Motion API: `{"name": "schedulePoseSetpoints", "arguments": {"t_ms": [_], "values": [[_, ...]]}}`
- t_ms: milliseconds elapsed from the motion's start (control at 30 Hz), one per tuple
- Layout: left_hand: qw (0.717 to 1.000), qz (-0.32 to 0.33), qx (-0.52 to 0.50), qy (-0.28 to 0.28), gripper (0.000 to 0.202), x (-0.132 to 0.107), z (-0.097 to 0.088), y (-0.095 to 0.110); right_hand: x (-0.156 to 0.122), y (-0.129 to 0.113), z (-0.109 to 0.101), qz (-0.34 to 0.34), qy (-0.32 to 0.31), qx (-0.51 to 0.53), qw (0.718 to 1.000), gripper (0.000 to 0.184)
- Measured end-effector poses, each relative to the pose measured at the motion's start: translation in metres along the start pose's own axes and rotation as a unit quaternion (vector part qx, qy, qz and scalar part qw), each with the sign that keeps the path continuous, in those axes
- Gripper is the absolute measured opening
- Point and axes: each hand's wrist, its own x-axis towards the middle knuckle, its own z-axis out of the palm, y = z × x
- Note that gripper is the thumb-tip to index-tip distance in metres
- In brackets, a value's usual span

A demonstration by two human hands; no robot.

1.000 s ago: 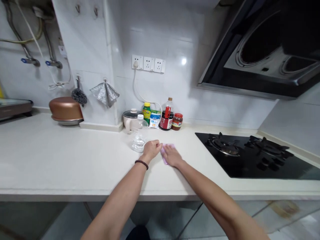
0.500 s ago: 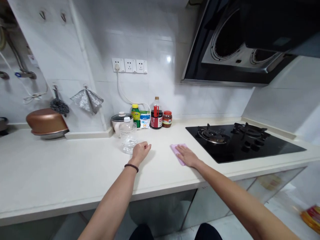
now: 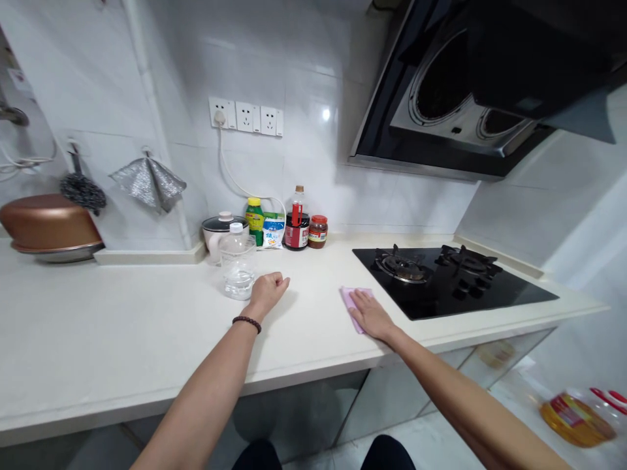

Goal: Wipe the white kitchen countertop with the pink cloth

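My right hand (image 3: 369,314) lies flat, fingers stretched out, on a small pink cloth (image 3: 351,298) pressed to the white countertop (image 3: 122,326), just left of the black gas hob (image 3: 441,281). My left hand (image 3: 268,291) rests on the counter as a loose fist, with nothing visible in it, beside a clear plastic water bottle (image 3: 237,262). A dark bead bracelet (image 3: 246,321) circles the left wrist.
Against the tiled wall stand a small white cooker (image 3: 218,230), a green-capped bottle (image 3: 254,220), a blue-white packet (image 3: 273,230), a dark sauce bottle (image 3: 296,225) and a red-lidded jar (image 3: 318,231). A copper pot (image 3: 46,225) sits far left. An oil bottle (image 3: 578,418) stands on the floor.
My right hand has slid the pink cloth rightward from beside the left fist to the hob's edge. The view has turned right; the left fist has stayed by the water bottle.
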Motion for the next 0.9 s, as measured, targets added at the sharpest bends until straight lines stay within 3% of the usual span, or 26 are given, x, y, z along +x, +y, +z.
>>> {"name": "schedulePoseSetpoints", "arguments": {"t_ms": [233,300,400,500,600,900], "values": [[1.000,-0.011,0.008,-0.005,0.038,0.001,0.003,-0.007,-0.003,-0.141,0.003,-0.173,-0.045,0.109,0.978,0.071],[1.000,-0.009,0.013,0.000,0.038,0.000,0.002,-0.009,-0.002,-0.165,0.002,-0.209,-0.051,0.126,0.968,0.071],[1.000,-0.005,0.022,0.008,0.036,0.000,0.002,-0.012,-0.001,-0.176,0.001,-0.238,-0.056,0.137,0.960,0.071],[1.000,-0.001,0.029,0.009,0.037,-0.002,0.001,-0.013,-0.006,-0.163,0.000,-0.254,-0.057,0.138,0.956,0.071],[1.000,0.007,0.027,0.006,0.038,-0.004,0.000,-0.014,-0.015,-0.133,-0.003,-0.246,-0.058,0.134,0.958,0.070],[1.000,0.015,0.004,0.012,0.040,-0.004,0.000,-0.014,-0.064,0.027,-0.017,-0.087,-0.031,0.076,0.993,0.077]]}}
